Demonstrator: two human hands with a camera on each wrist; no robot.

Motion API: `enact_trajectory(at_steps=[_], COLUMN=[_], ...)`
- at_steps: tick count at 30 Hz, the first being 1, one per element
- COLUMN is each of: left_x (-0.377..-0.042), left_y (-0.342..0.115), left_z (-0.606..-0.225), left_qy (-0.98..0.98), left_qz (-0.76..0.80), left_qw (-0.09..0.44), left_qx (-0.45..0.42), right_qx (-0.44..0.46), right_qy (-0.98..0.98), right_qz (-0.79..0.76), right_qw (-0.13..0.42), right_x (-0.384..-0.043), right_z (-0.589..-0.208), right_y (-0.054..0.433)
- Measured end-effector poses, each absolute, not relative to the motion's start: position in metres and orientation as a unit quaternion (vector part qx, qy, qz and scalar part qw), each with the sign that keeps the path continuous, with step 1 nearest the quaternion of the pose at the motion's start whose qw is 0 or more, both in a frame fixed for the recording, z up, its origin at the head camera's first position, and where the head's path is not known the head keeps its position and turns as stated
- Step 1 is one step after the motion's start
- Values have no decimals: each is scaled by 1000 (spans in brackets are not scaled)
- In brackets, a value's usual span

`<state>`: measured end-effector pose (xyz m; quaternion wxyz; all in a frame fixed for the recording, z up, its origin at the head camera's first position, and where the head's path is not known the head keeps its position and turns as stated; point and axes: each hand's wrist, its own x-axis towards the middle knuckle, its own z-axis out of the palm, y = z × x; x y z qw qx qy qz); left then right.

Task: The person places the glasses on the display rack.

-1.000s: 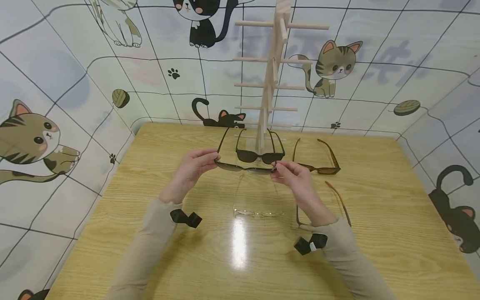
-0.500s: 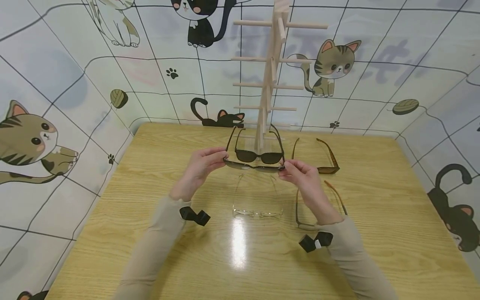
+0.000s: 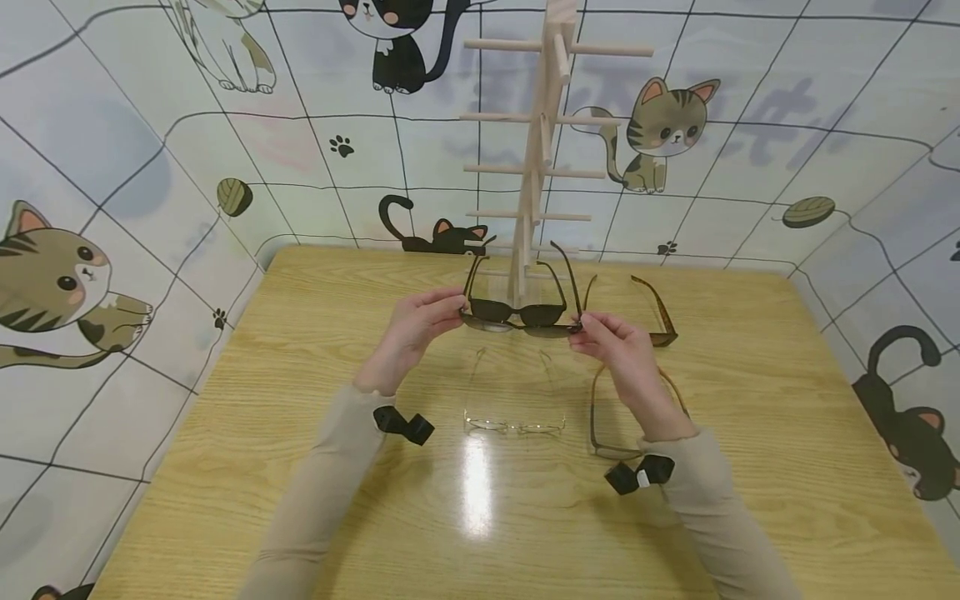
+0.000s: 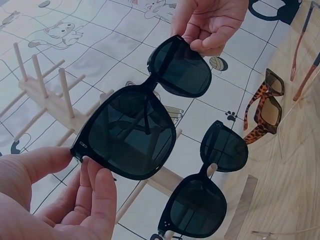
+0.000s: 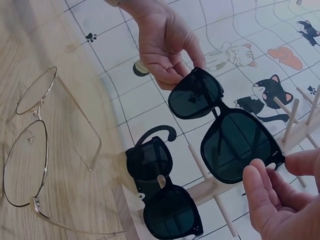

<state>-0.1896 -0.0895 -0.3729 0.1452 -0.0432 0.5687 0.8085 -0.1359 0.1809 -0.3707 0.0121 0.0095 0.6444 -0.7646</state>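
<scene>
My left hand (image 3: 411, 335) and right hand (image 3: 621, 357) pinch a pair of black sunglasses (image 4: 132, 135) by its two outer front corners. Its temples are unfolded and point away toward the wooden display stand (image 3: 534, 179). A second pair of black sunglasses (image 5: 170, 212) sits low on the stand, with a peg end showing at its bridge. In the head view, the held pair partly overlaps this second pair, just in front of it. The left wrist view shows thumb and fingertips at the frame's corner.
Thin metal-rimmed glasses (image 3: 514, 427) lie on the wooden table (image 3: 480, 550) nearer me. Tortoiseshell sunglasses (image 4: 267, 107) and brown-templed glasses (image 3: 617, 452) lie to the right, the latter partly behind my right forearm. Several pegs stick out sideways and forward from the stand.
Both hands have moved right and slightly farther away, carrying the sunglasses. The held pair has come in line with the stand and now overlaps the pair on it. The other glasses stay put.
</scene>
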Motion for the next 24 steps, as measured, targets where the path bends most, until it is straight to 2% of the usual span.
enact_trajectory(at_steps=[14,24], left_x=[-201,-213], left_y=[-79,-76], left_z=[-368,-365], left_qy=[564,576], left_qz=[811,807], left_qw=[144,120], left_qx=[-52,-59], right_qx=[17,23], right_qy=[644,634], right_qz=[-764,-771], right_qw=[25,54], right_x=[-149,-165], right_z=[-363,-356], right_y=[190,192])
